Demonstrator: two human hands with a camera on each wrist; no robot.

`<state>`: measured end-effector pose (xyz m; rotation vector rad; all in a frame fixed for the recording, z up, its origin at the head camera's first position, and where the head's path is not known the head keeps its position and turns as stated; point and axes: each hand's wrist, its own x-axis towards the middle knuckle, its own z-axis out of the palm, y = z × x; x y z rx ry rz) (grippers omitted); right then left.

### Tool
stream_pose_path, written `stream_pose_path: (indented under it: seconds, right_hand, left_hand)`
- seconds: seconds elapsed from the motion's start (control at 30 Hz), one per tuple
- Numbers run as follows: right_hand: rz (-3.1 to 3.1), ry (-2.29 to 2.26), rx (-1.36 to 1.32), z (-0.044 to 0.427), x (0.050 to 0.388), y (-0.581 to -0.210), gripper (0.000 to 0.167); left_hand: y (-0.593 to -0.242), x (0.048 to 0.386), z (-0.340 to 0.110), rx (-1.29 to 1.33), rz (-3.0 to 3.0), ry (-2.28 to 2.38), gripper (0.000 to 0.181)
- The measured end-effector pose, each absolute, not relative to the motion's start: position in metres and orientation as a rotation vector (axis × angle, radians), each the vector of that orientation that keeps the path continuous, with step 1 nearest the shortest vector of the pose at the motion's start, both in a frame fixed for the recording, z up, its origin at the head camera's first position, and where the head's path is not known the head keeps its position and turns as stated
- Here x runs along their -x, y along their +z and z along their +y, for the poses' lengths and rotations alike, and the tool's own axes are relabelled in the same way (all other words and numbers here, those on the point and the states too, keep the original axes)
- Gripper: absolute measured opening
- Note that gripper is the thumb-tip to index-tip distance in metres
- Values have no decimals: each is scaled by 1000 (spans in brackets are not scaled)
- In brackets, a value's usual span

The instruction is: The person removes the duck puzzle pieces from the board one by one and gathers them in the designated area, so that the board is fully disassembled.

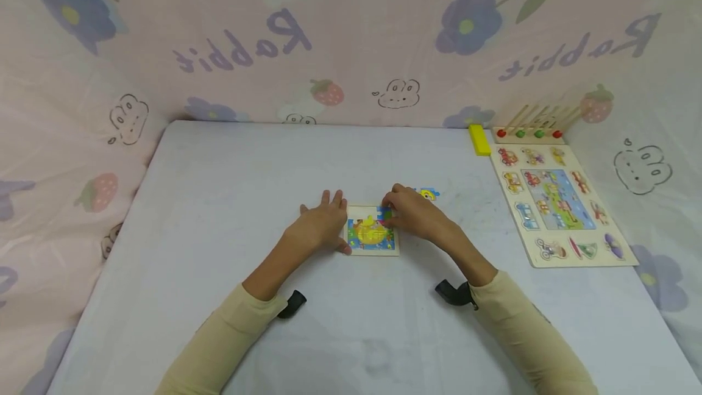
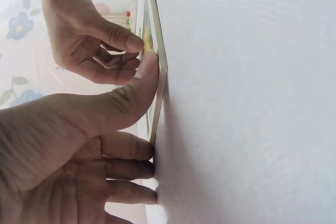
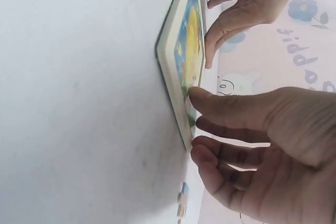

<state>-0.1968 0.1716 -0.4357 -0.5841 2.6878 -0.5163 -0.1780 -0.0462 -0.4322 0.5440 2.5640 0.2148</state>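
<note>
A small square jigsaw puzzle (image 1: pixel 372 233) with a yellow picture on blue lies in a pale wooden frame in the middle of the table. My left hand (image 1: pixel 318 227) rests along its left side, thumb on the near left corner and fingers fairly straight. In the left wrist view, the left thumb presses the frame's rim (image 2: pixel 160 85). My right hand (image 1: pixel 419 213) is at the far right corner, thumb and forefinger pinching a puzzle piece (image 3: pixel 190 103), mostly hidden by the fingers. Behind the right hand lies a loose yellow-and-blue puzzle piece (image 1: pixel 429 193).
To the right lies a large wooden picture board (image 1: pixel 526 242) with vehicle shapes. Beyond it stands a peg rack (image 1: pixel 529 134) with red and green beads, beside a yellow block (image 1: pixel 479 140). Patterned cloth (image 1: pixel 351 47) walls the table's back and sides.
</note>
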Motion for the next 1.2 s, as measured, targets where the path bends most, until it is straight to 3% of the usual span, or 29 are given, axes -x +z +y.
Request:
stream_pose_path:
  seconds: [0.5,0.67,0.87,1.2]
  right_hand:
    - [2697,-475,612,168,195,-432,32]
    - [2678,-499,632,168,196,-435,17]
    - [2688,-512,569,168,196,-436,33]
    - [2711,-535,569,168,195,-437,31]
  left_hand:
    - [-432,179,-46,-550,2561,209,109]
    - [-434,179,-45,-544,2555,202,109]
    - [-435,180,-46,-545,2566,199,109]
    - [-436,179,-45,-555,2569,192,109]
